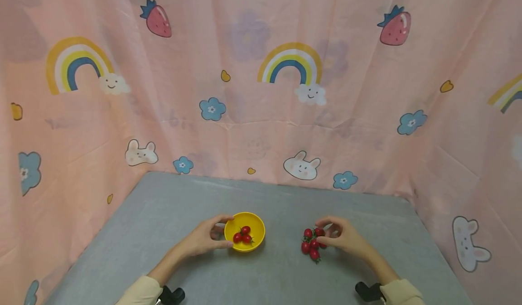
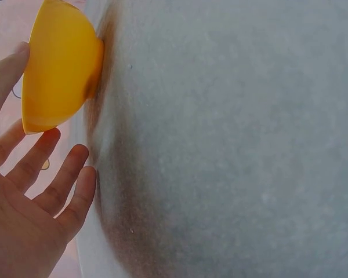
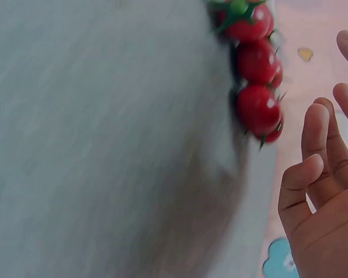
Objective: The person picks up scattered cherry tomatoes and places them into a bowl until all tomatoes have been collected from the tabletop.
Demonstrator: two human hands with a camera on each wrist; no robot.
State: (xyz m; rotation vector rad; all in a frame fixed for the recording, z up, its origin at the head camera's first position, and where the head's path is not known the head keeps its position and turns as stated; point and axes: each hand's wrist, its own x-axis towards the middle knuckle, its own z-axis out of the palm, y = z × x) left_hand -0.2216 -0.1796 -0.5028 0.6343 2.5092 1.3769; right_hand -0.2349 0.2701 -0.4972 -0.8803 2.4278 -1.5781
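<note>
While the left hand (image 1: 204, 239) cups the rim of the smooth yellow bowl (image 1: 244, 231), fingers spread and relaxed, the right hand (image 1: 340, 235) touches the cluster of glossy red cherry tomatoes (image 1: 311, 244) with thumb and fingertips, pinch unclear. Three tomatoes (image 1: 243, 236) sit inside the bowl. Bare grey felt-like tabletop (image 1: 277, 205) surrounds both.

Left hand (image 1: 205, 238): reaching in from the near left, fingers spread and gently bent, thumb stretching far.
Right hand (image 1: 342, 237): coming from the near right, fingers curling loosely.
Sleeves: pale cuffs covering both wrists.
</note>
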